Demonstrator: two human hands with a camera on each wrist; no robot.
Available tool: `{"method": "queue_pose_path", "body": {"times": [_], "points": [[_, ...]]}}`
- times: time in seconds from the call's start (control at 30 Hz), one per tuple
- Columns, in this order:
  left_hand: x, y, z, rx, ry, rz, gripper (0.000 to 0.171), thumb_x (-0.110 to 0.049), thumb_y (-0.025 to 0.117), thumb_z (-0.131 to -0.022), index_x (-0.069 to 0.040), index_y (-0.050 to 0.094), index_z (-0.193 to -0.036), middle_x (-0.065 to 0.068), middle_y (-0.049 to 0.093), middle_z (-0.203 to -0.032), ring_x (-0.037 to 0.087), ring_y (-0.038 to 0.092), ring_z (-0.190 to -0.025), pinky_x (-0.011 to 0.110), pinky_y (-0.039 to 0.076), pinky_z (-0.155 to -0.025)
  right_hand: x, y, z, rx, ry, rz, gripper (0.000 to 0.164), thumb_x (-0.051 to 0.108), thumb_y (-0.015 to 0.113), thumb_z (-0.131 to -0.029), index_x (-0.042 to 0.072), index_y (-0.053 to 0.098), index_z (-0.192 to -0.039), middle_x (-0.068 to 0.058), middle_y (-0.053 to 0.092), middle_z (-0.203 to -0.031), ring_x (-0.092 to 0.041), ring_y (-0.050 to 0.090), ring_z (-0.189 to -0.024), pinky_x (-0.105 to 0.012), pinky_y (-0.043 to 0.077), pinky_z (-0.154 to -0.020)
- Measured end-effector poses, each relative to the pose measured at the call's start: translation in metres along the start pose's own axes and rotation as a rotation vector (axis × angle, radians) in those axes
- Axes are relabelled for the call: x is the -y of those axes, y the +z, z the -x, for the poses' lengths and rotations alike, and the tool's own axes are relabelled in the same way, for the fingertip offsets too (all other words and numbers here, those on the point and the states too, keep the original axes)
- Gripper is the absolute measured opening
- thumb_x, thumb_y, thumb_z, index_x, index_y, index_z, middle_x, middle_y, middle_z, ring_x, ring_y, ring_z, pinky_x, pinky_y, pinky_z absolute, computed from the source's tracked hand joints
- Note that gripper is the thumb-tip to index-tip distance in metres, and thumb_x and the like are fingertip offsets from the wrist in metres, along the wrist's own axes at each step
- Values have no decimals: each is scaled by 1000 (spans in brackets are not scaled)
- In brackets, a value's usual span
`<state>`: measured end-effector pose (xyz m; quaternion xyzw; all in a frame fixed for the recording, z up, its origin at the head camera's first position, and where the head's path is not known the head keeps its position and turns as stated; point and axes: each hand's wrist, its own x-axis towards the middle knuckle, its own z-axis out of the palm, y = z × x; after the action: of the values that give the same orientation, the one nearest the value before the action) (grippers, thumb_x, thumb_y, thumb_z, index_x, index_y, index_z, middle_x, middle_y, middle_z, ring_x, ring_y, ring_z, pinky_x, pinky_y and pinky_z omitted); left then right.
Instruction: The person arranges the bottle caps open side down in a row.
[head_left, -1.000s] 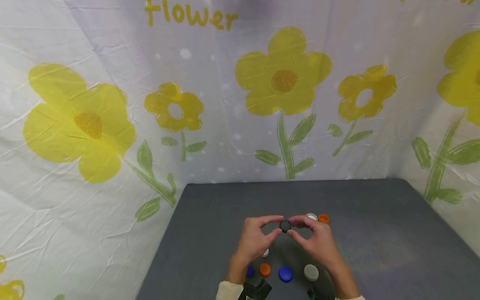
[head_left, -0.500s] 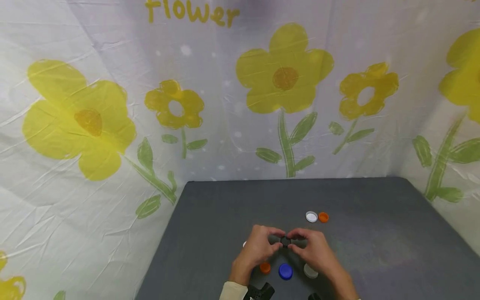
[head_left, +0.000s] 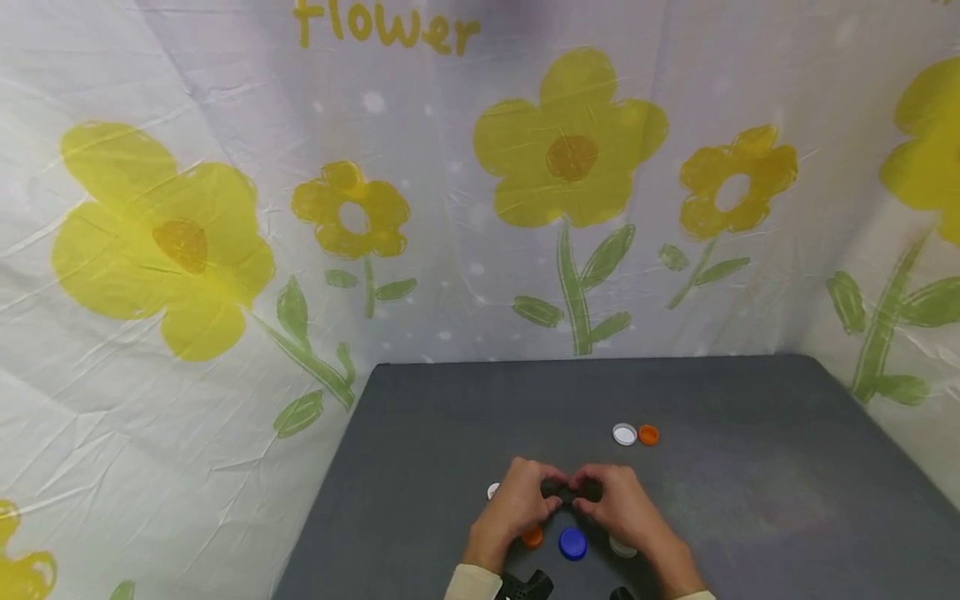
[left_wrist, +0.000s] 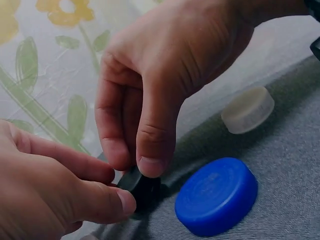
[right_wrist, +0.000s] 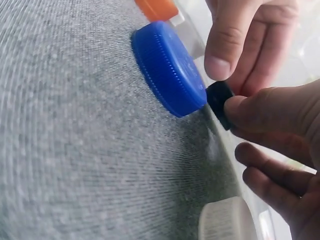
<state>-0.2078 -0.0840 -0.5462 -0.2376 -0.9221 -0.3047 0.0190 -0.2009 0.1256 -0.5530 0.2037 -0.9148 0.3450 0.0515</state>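
Observation:
My left hand (head_left: 517, 504) and right hand (head_left: 618, 504) meet over the grey table, pinching one small black bottle cap (left_wrist: 142, 187) between them. In the left wrist view, thumb and fingers of each hand grip an opposite side of it. The cap is low over the cloth; whether it touches cannot be told. A larger blue bottle cap (head_left: 572, 544) lies just in front of the hands, flat side up. An orange cap (head_left: 532, 537) is partly covered by my left wrist. Beside my right wrist sits a whitish cap (right_wrist: 227, 220), partly hidden in the head view.
Farther back on the table (head_left: 712, 400), a white cap (head_left: 624, 434) and an orange cap (head_left: 648, 435) lie side by side, hollow side up. Another white cap (head_left: 492, 492) peeks out left of my left hand. A flower-printed curtain (head_left: 450, 250) rises behind the table.
Both hands have come down toward me with the black cap, from near the back pair of caps to just behind the blue one. Both keep their pinch on it.

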Motion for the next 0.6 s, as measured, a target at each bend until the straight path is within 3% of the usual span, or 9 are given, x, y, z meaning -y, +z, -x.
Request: {"method": "queue_pose_path", "body": {"times": [0.3, 0.43, 0.6], "points": [[1, 1, 0, 31, -11, 10, 30, -9, 91, -84, -16, 87, -113, -6, 84, -107, 9, 76, -105, 27, 61, -95, 0, -4, 1, 63, 21, -8, 25, 15, 96, -78, 26, 79, -93, 14, 79, -94, -13, 75, -94, -34, 61, -83], [-1, -7, -6, 33, -41, 52, 35, -13, 88, -89, -14, 84, -123, -2, 83, -119, 16, 75, -117, 35, 61, -103, -3, -16, 0, 15, 38, -35, 22, 15, 94, -83, 22, 81, -99, 11, 80, -97, -17, 78, -95, -36, 63, -82], [-9, -18, -22, -8, -25, 76, 39, -19, 87, -93, -15, 80, -132, 0, 81, -129, 22, 73, -127, 42, 59, -108, -9, -39, -6, -85, 53, -75, 20, 13, 92, -88, 15, 82, -105, -1, 83, -104, -30, 79, -100, -50, 66, -87]]}}
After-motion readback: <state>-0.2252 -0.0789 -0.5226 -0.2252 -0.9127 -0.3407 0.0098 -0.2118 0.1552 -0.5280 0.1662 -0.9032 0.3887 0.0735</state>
